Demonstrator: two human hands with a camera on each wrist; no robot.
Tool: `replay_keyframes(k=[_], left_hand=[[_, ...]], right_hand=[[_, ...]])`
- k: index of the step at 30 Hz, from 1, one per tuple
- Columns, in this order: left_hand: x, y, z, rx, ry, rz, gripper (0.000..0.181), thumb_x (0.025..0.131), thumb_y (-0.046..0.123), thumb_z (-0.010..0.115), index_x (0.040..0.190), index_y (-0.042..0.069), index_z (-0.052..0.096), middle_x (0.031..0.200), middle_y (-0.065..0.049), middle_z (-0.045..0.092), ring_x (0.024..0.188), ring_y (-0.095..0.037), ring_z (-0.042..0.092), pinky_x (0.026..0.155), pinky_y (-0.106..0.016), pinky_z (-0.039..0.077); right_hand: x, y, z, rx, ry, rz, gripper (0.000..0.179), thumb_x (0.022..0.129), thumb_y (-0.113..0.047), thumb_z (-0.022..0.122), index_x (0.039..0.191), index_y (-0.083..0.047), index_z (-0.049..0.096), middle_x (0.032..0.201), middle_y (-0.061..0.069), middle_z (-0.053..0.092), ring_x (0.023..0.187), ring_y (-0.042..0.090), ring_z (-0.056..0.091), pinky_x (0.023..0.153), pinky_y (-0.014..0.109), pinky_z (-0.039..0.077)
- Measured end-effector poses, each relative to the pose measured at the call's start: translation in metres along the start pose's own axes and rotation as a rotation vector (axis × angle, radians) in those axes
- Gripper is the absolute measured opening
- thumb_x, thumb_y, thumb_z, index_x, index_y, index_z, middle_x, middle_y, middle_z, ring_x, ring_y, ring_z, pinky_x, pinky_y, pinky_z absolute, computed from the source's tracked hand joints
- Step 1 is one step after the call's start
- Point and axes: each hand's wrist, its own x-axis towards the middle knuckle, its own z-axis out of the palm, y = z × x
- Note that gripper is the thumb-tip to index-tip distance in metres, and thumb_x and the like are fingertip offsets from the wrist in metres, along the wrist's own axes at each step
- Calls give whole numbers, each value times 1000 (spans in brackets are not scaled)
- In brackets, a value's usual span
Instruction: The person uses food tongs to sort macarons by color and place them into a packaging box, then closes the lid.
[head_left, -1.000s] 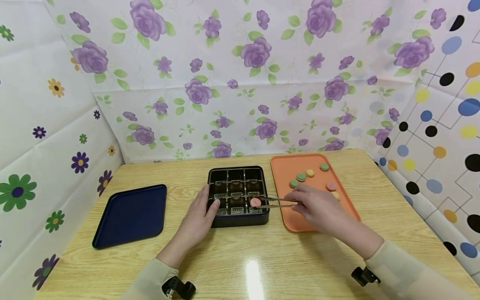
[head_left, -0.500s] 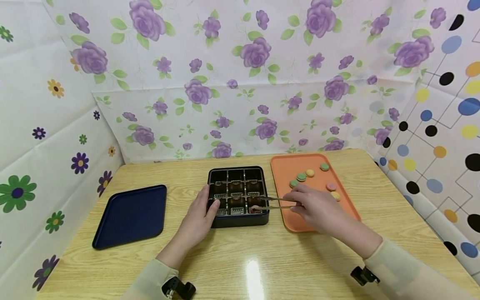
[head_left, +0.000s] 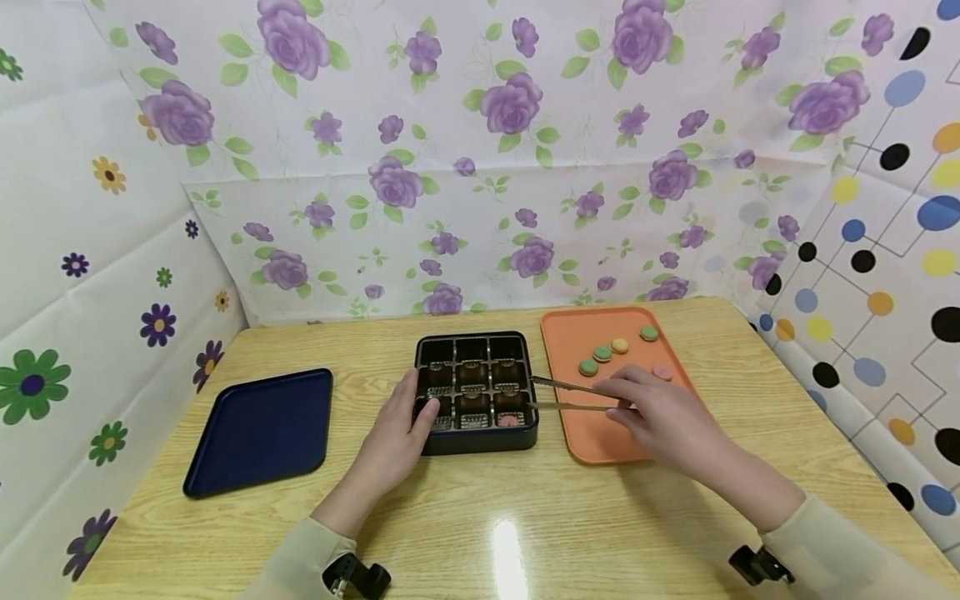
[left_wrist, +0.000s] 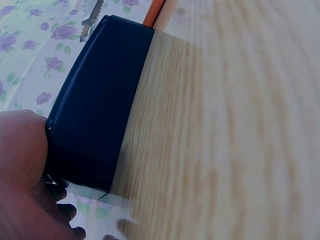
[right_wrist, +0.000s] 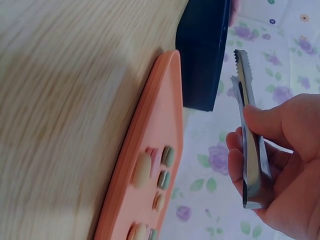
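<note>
A black box (head_left: 477,442) with a grid of compartments stands mid-table. My left hand (head_left: 397,425) holds its left side, thumb hooked over the rim and fingers along the outer wall. A pink macaron (head_left: 509,421) lies in the front right compartment. My right hand (head_left: 667,412) grips metal tongs (head_left: 573,386) between thumb and fingers. Their arms are spread, with nothing between the serrated tips, which reach the box's right rim. In the right wrist view the tongs (right_wrist: 256,150) angle up from the curled fingers.
An orange tray (head_left: 570,333) lies right of the box, bearing green macarons (head_left: 602,354), a yellow macaron (head_left: 619,345) and another pink macaron (head_left: 662,372). My right hand covers part of it. A dark blue tray (head_left: 262,433) lies at the left. Patterned sheets hang around the table.
The pink macaron has gone down from the tongs into the front right compartment and been let go. The tongs have opened and drawn back rightward with my right hand. My left hand stays put.
</note>
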Motion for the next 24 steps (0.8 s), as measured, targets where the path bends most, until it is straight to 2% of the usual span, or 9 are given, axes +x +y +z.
replay_keyframes(k=[7, 13, 20, 24], left_hand=[[0, 0, 0, 0, -7, -2, 82, 120, 56, 36, 179, 11, 1, 184, -17, 4, 169, -40, 4, 133, -65, 12], [0, -1, 1, 1, -8, 2, 85, 119, 60, 34, 179, 10, 2, 184, -17, 4, 169, -40, 5, 133, -65, 12], [2, -2, 1, -1, -4, 7, 84, 119, 60, 35, 179, 12, 1, 184, -18, 6, 169, -41, 6, 132, -66, 13], [2, -2, 0, -5, -6, 1, 82, 120, 57, 36, 179, 13, 1, 184, -19, 6, 169, -41, 5, 132, -66, 13]], right_hand=[[-13, 11, -9, -25, 2, 44, 31, 100, -14, 85, 131, -14, 80, 118, -1, 70, 89, 10, 70, 59, 26, 51], [-24, 24, -14, -38, 17, 55, 31, 99, -10, 85, 129, -14, 80, 116, -2, 69, 82, 9, 68, 57, 27, 50], [-35, 39, -16, -64, 22, 102, 36, 97, -8, 86, 133, -11, 79, 139, 15, 70, 92, 20, 75, 58, 27, 52], [-41, 47, -16, -75, 13, 123, 36, 97, -7, 87, 132, -11, 80, 126, 8, 73, 89, 17, 72, 57, 27, 50]])
